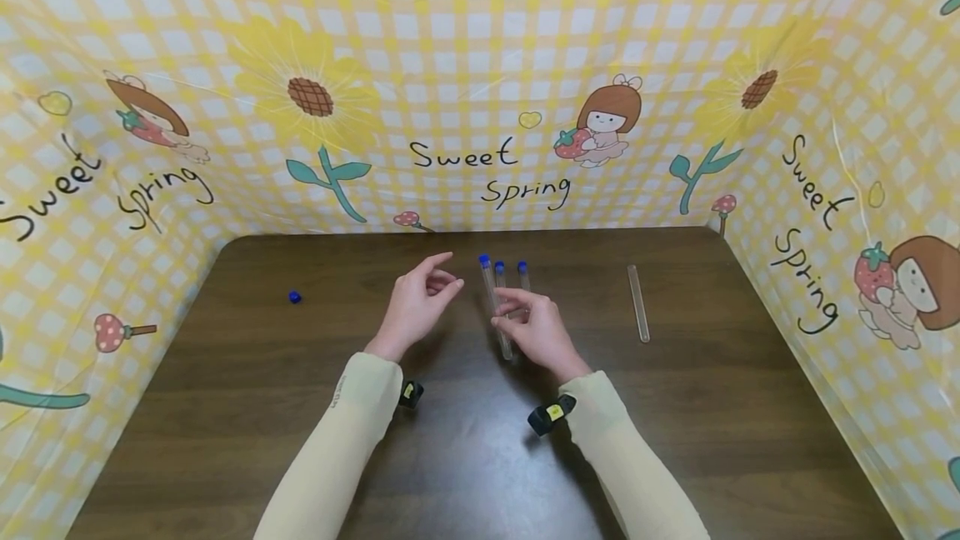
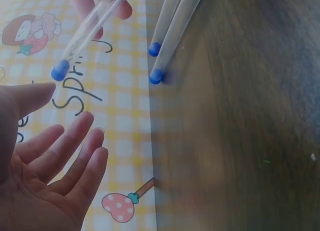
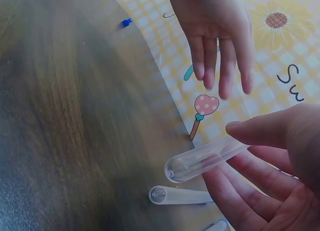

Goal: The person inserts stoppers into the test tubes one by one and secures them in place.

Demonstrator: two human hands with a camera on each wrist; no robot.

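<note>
Between thumb and fingers my right hand [image 1: 534, 330] pinches a clear test tube [image 3: 200, 162] topped by a blue cap [image 2: 60, 70]. The tube is tilted, its rounded end toward me and its capped end pointing away. My left hand [image 1: 417, 298] is just left of the capped end, empty, with fingers spread and relaxed, apart from the tube. Beyond the right hand, two more capped test tubes [image 2: 176, 38] lie side by side on the table; in the head view the right hand hides part of them.
An uncapped clear tube [image 1: 638, 304] lies on the dark wooden table [image 1: 465, 473] to the right. A loose blue cap [image 1: 295, 297] sits far to the left. A checkered, printed cloth [image 1: 465, 107] stands as a wall behind and at both sides.
</note>
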